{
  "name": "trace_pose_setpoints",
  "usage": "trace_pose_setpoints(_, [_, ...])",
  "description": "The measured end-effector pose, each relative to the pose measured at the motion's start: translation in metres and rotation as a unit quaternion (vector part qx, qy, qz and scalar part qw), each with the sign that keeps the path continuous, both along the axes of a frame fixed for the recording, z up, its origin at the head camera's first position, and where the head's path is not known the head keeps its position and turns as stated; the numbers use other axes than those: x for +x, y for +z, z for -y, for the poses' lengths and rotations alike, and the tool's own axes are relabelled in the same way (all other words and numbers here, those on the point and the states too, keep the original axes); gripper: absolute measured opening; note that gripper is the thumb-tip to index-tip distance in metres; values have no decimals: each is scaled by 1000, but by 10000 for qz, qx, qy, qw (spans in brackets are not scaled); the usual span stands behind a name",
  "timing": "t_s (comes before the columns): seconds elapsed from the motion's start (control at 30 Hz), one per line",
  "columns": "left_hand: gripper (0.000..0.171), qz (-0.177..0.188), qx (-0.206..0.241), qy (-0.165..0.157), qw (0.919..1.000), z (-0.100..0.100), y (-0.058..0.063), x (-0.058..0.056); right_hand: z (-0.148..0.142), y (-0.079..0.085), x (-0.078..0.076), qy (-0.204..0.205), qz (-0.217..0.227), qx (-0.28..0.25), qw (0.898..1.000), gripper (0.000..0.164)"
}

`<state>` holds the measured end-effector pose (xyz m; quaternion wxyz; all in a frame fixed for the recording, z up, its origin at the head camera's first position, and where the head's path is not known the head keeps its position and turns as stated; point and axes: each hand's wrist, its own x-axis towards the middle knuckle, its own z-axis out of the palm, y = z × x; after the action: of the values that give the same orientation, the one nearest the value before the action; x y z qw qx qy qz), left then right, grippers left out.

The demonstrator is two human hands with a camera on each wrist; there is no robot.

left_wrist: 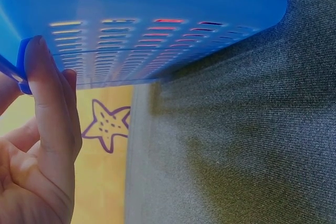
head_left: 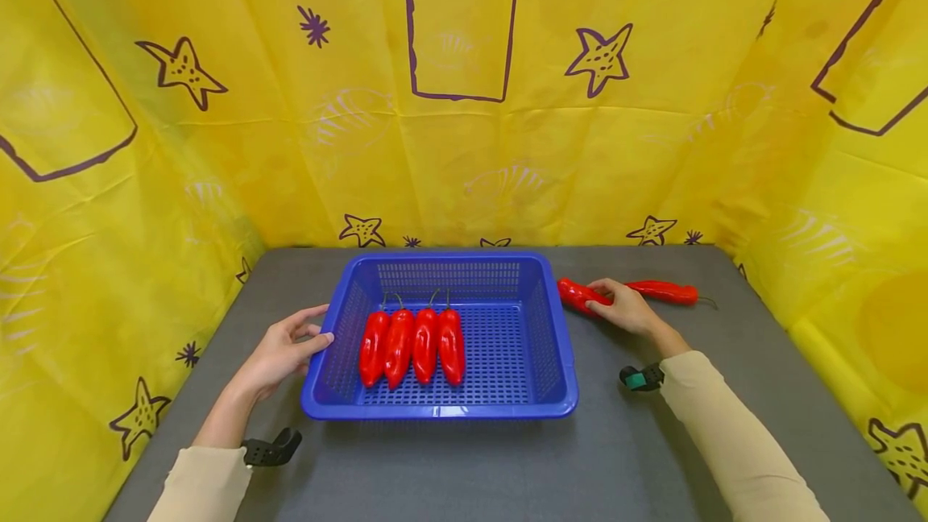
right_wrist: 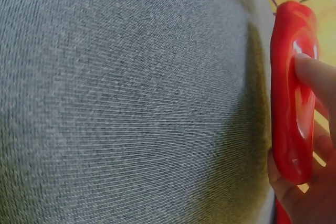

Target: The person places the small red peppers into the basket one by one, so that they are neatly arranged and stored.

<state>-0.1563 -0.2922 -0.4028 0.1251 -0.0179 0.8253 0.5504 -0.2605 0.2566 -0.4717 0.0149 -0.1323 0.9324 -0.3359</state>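
Note:
A blue plastic basket (head_left: 442, 411) with slotted walls stands on the grey table. Inside, on its left half, several red peppers (head_left: 400, 349) lie side by side, stems toward the back. My left hand (head_left: 279, 353) grips the basket's left rim between thumb and fingers; the left wrist view shows fingers on the rim (left_wrist: 23, 72). Right of the basket, my right hand (head_left: 627, 311) holds another red pepper (right_wrist: 294, 98) between thumb and fingers. Just beyond that hand, one more red pepper (head_left: 665, 291) lies on the table, its stem pointing right; the hand partly covers it.
A grey cloth-like surface covers the table (head_left: 464, 474). Yellow curtains (head_left: 464, 176) printed with starfish and frames enclose its back and both sides. Black bands sit on both wrists, the right band (head_left: 641, 378) bearing a green patch.

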Motion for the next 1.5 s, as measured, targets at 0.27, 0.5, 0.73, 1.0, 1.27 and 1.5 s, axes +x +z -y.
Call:
trace_pose_setpoints(0.27, [68, -21, 54, 2, 10000, 1, 3, 0, 2, 16, -1, -120, -13, 30, 9999, 43])
trace_pose_setpoints(0.5, [68, -9, 84, -33, 10000, 2, 3, 1, 3, 27, -4, -245, -66, 79, 9996, 44])
trace_pose_setpoints(0.73, [68, -26, 212, -103, 9997, 1, 4, 1, 10, 46, -4, -263, -80, 79, 9996, 48])
trace_pose_setpoints(1.0, [68, -84, 95, -139, 9998, 0, 3, 2, 17, 64, -2, -201, -102, 146, 9996, 50])
trace_pose_setpoints(1.27, [67, -57, 88, -103, 9999, 0, 3, 1, 25, 79, 0, -137, -41, 75, 9999, 52])
trace_pose_setpoints(1.5, [67, -57, 64, -102, 9999, 1, 4, 1, 36, 93, 0, -143, -26, -49, 9999, 54])
